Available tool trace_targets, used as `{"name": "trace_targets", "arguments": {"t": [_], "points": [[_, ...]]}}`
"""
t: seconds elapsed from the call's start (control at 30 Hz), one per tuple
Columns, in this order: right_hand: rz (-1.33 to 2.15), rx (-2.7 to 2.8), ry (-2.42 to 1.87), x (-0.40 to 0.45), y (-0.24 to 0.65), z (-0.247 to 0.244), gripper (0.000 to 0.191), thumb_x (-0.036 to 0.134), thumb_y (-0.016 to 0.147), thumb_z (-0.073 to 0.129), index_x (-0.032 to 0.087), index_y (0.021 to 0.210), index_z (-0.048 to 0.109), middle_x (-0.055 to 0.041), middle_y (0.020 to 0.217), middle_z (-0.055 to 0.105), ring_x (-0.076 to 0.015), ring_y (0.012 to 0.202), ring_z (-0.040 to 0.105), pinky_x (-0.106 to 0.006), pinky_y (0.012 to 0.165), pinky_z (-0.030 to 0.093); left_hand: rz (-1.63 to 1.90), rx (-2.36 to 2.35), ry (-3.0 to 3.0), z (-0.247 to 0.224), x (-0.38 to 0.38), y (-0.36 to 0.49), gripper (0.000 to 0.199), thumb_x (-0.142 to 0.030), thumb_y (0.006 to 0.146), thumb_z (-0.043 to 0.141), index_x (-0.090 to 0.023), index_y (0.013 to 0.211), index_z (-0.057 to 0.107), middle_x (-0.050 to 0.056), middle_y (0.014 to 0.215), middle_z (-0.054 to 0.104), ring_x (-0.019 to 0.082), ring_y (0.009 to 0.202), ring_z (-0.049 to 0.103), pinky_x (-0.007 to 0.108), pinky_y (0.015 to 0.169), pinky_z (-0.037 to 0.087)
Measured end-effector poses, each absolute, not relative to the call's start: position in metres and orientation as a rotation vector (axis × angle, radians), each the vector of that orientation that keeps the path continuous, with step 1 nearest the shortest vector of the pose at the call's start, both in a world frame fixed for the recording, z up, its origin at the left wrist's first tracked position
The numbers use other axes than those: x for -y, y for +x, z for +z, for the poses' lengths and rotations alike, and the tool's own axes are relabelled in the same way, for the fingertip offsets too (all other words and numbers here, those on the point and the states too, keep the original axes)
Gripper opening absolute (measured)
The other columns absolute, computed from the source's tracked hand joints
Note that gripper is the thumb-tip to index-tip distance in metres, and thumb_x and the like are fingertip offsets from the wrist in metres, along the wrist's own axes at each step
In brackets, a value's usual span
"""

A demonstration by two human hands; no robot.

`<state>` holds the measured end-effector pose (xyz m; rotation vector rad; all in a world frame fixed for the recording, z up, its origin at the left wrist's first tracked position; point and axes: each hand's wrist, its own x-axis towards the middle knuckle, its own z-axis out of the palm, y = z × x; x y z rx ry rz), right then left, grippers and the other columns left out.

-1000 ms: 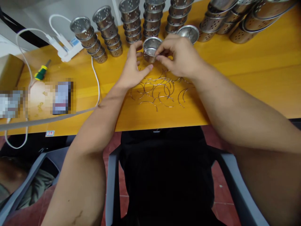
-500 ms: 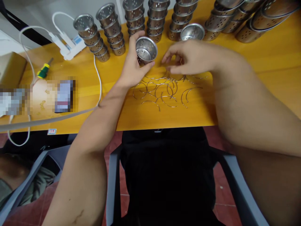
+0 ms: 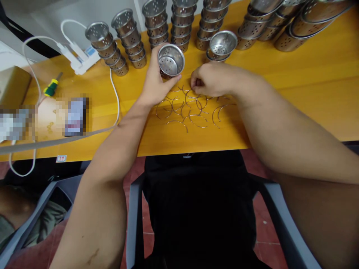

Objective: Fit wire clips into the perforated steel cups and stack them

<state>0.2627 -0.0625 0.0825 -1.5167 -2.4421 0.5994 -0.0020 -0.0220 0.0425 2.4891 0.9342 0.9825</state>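
My left hand (image 3: 155, 80) is wrapped round a perforated metal cup (image 3: 171, 61), whose open top faces up toward me. To its right, my right hand (image 3: 206, 79) has its fingers pinched together at the far edge of a scatter of thin curved wires (image 3: 193, 108). Whether a wire is between those fingertips is too small to make out. Just beyond my right hand stands another perforated cup (image 3: 223, 45), stacked on a second one.
Tall stacks of perforated cups (image 3: 155, 22) line the back of the yellow table (image 3: 294, 101). At the left lie a power strip (image 3: 86, 59), a white cable, a screwdriver (image 3: 52, 87), a phone (image 3: 75, 116) and a box (image 3: 14, 86). A person's leg shows at lower left.
My right hand has moved slightly left and down to the wires, and its fingers have closed. My left hand still holds the cup. The view has shifted a little.
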Motion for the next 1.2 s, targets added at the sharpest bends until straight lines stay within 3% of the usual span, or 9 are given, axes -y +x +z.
{"name": "trace_targets", "arguments": {"t": [0.1, 0.23, 0.33, 0.47, 0.57, 0.77, 0.87, 1.03, 1.2], "points": [[0.519, 2.468, -1.421, 0.066, 0.262, 0.088, 0.039, 0.005, 0.079, 0.087, 0.032, 0.082, 0.060, -0.0041, 0.090, 0.073, -0.0394, 0.107, 0.078, -0.060, 0.115, 0.063, 1.009, -1.001, 2.496, 0.046, 0.027, 0.001, 0.123, -0.062, 0.075, 0.091, -0.066, 0.187, 0.041, -0.005, 0.151, 0.087, 0.039, 0.189, 0.042, 0.076, 0.152, 0.039], [0.394, 2.399, -1.343, 0.071, 0.267, 0.097, 0.029, 0.018, 0.082, 0.080, 0.034, 0.090, 0.057, -0.0080, 0.106, 0.079, -0.0400, 0.102, 0.076, -0.063, 0.111, 0.067, 0.808, -0.975, 2.588, 0.043, 0.026, -0.001, 0.124, -0.063, 0.073, 0.091, -0.068, 0.186, 0.041, -0.006, 0.151, 0.087, 0.036, 0.191, 0.040, 0.078, 0.145, 0.048], [0.417, 2.339, -1.348, 0.075, 0.270, 0.105, 0.024, 0.026, 0.082, 0.079, 0.036, 0.090, 0.058, -0.0082, 0.112, 0.081, -0.0393, 0.102, 0.076, -0.061, 0.109, 0.067, 1.056, -0.972, 2.440, 0.033, 0.016, -0.001, 0.116, -0.062, 0.081, 0.089, -0.067, 0.186, 0.040, -0.006, 0.154, 0.085, 0.036, 0.183, 0.051, 0.074, 0.145, 0.050], [0.471, 2.218, -1.326, 0.078, 0.271, 0.108, 0.021, 0.037, 0.082, 0.079, 0.037, 0.089, 0.059, -0.0066, 0.106, 0.081, -0.0377, 0.098, 0.076, -0.057, 0.100, 0.067, 1.344, -0.941, 2.148, 0.020, 0.003, 0.004, 0.100, -0.061, 0.083, 0.091, -0.060, 0.176, 0.054, -0.001, 0.160, 0.082, 0.041, 0.163, 0.069, 0.072, 0.139, 0.057], [0.491, 2.042, -1.281, 0.074, 0.271, 0.103, 0.026, 0.043, 0.086, 0.081, 0.040, 0.089, 0.056, -0.0054, 0.102, 0.081, -0.0367, 0.095, 0.075, -0.055, 0.092, 0.065, 1.293, -0.916, 2.122, 0.018, 0.002, 0.007, 0.097, -0.061, 0.081, 0.095, -0.054, 0.172, 0.061, 0.002, 0.157, 0.084, 0.043, 0.162, 0.071, 0.072, 0.137, 0.060], [0.495, 1.740, -1.229, 0.063, 0.264, 0.093, 0.027, 0.052, 0.103, 0.077, 0.042, 0.098, 0.052, -0.0074, 0.114, 0.083, -0.0325, 0.093, 0.074, -0.053, 0.091, 0.068, 1.086, -0.731, 2.287, 0.013, 0.007, 0.003, 0.106, -0.062, 0.083, 0.097, -0.064, 0.180, 0.053, -0.004, 0.164, 0.083, 0.041, 0.176, 0.062, 0.080, 0.140, 0.058], [0.598, 1.665, -1.190, 0.064, 0.256, 0.093, 0.031, 0.059, 0.102, 0.076, 0.041, 0.101, 0.051, -0.0083, 0.111, 0.081, -0.0327, 0.083, 0.070, -0.055, 0.085, 0.067, 1.170, -0.724, 2.166, 0.010, 0.008, 0.002, 0.099, -0.060, 0.082, 0.098, -0.057, 0.174, 0.062, 0.000, 0.166, 0.082, 0.045, 0.165, 0.072, 0.080, 0.137, 0.062], [0.570, 1.728, -1.313, 0.064, 0.254, 0.092, 0.033, 0.065, 0.098, 0.074, 0.041, 0.100, 0.052, -0.0076, 0.118, 0.083, -0.0351, 0.099, 0.076, -0.055, 0.090, 0.069, 1.201, -0.818, 2.108, 0.021, 0.015, 0.004, 0.087, -0.052, 0.078, 0.103, -0.050, 0.160, 0.074, 0.003, 0.152, 0.087, 0.046, 0.153, 0.077, 0.078, 0.135, 0.063], [0.433, 1.882, -1.351, 0.072, 0.260, 0.099, 0.018, 0.056, 0.098, 0.076, 0.041, 0.109, 0.072, -0.0073, 0.134, 0.085, -0.0363, 0.115, 0.078, -0.055, 0.104, 0.068, 1.201, -0.822, 2.155, 0.028, 0.024, 0.002, 0.080, -0.048, 0.073, 0.104, -0.050, 0.149, 0.078, 0.002, 0.154, 0.086, 0.045, 0.153, 0.076, 0.074, 0.133, 0.066]]}}
